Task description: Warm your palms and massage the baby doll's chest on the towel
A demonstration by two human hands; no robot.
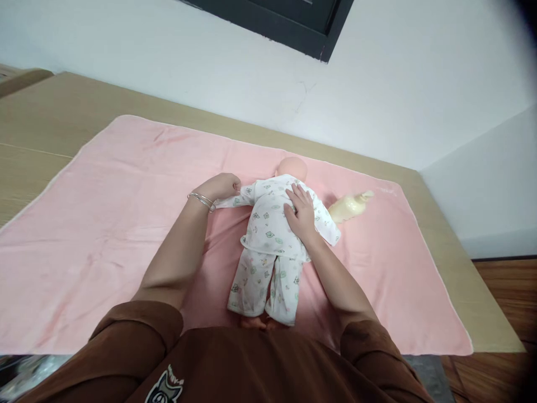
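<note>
A baby doll in a white patterned top and trousers lies on a pink blanket, its back to me and the bare back of its head pointing away. My left hand, with bangles at the wrist, is closed on the doll's left-side sleeve. My right hand rests flat on the doll's upper back, fingers stretched out. The other sleeve lies out on the blanket. Just right of it is a pale yellow bottle-shaped object, lying on its side.
Beneath the blanket is a wooden table, its back edge against a white wall. A dark frame is set in the wall. Wooden flooring shows past the right edge. Clear plastic shows at the lower left.
</note>
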